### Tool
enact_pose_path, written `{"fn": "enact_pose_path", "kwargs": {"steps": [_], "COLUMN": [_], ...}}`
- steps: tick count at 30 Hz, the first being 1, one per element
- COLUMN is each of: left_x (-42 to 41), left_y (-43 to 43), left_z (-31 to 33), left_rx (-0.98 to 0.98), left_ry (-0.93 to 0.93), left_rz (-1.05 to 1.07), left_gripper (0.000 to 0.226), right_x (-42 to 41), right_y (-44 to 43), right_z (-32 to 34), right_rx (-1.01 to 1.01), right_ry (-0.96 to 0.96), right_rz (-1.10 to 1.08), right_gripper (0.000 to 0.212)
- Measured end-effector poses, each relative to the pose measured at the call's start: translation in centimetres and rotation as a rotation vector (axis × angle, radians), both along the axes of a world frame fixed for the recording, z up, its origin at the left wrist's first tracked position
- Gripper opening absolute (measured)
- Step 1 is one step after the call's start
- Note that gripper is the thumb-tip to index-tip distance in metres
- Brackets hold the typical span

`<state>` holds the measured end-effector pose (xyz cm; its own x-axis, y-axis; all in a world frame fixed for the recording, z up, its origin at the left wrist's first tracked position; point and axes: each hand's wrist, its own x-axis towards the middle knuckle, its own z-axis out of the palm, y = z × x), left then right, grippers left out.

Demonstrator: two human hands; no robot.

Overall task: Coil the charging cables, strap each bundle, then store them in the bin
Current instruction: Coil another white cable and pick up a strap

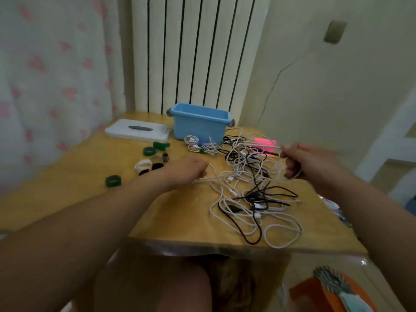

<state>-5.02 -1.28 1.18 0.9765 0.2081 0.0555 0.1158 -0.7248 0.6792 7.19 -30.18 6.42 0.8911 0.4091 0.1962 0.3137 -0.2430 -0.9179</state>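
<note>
A tangle of white and black charging cables (252, 194) sprawls over the right half of the wooden table (94, 194). My left hand (186, 172) grips a white cable at the pile's left edge. Above the pile's right side, my right hand (301, 161) holds loops of the same white cable, one end poking out to the left. A coiled white bundle (200, 146) with a green strap lies in front of the blue bin (200, 122). Loose strap rolls (149, 162), green, white and black, lie left of my left hand.
A white lid (138, 130) with a grey handle lies left of the bin. A pink pad (264, 143) sits behind the cables. A radiator stands behind the table, a curtain to the left. An orange stool (319, 291) stands at the lower right.
</note>
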Motion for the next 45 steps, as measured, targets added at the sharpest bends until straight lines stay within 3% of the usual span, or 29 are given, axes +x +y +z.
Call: {"fn": "enact_pose_path", "kwargs": {"steps": [3, 6, 9, 12, 15, 19, 21, 24, 26, 28, 32, 36, 40, 45], "left_x": [-1.2, -2.8, -3.0, -1.1, 0.6, 1.9, 2.2, 2.3, 2.0, 1.7, 1.1, 1.3, 1.7, 2.8], "left_y": [0.1, 0.8, 1.1, 1.2, 0.3, -1.1, -1.3, -1.4, -1.6, -1.8, -2.1, -2.3, -2.7, -3.4], "left_z": [-0.6, -1.5, -2.0, -2.1, -2.3, -2.4, -2.3, -1.9, -0.9, 0.2, 2.0, 3.3, 4.9, 5.1], "left_rx": [-0.006, 0.122, 0.277, 0.425, 0.573, 0.535, 0.435, -0.013, -0.313, -0.460, -0.457, -0.298, -0.424, -0.757], "left_ry": [0.005, 0.057, 0.047, 0.156, 0.235, 0.243, 0.206, 0.028, -0.059, -0.090, -0.130, -0.240, -0.348, -0.430], "left_rz": [0.032, -0.037, 0.055, 0.144, 0.104, 0.129, 0.174, 0.245, 0.285, 0.288, 0.298, 0.358, 0.405, 0.370], "left_gripper": [0.055, 0.020, 0.058, 0.070, 0.051, 0.019, 0.016, 0.007, 0.013, 0.019, 0.020, 0.020, 0.024, 0.021], "right_x": [-0.4, -0.6, -0.4, -0.2, -0.2, -0.8, -0.8, -1.0, -0.9, -0.9, -1.8, -3.0, -3.9, -3.1], "right_y": [-1.2, -2.3, -2.6, -1.9, -0.9, 0.2, 0.5, 0.7, 0.8, 1.1, 3.4, 8.5, 12.2, 15.5], "right_z": [-0.2, -0.7, -1.6, -2.4, -3.2, -4.1, -4.0, -3.5, -3.2, -2.8, -1.4, 0.5, 1.5, 0.7], "right_rx": [-0.088, -0.179, -0.272, -0.384, -0.438, -0.532, -0.556, -0.617, -0.673, -0.735, -0.838, -0.413, -0.371, -0.298], "right_ry": [-0.030, -0.070, -0.089, -0.128, -0.143, -0.198, -0.219, -0.236, -0.223, -0.202, -0.315, -0.126, -0.191, -0.292], "right_rz": [0.065, 0.131, 0.184, 0.202, 0.223, 0.277, 0.297, 0.363, 0.386, 0.387, 0.349, 0.227, 0.269, 0.158], "right_gripper": [0.028, 0.034, 0.036, 0.029, 0.028, 0.027, 0.024, 0.018, 0.015, 0.017, 0.043, 0.061, 0.039, 0.034]}}
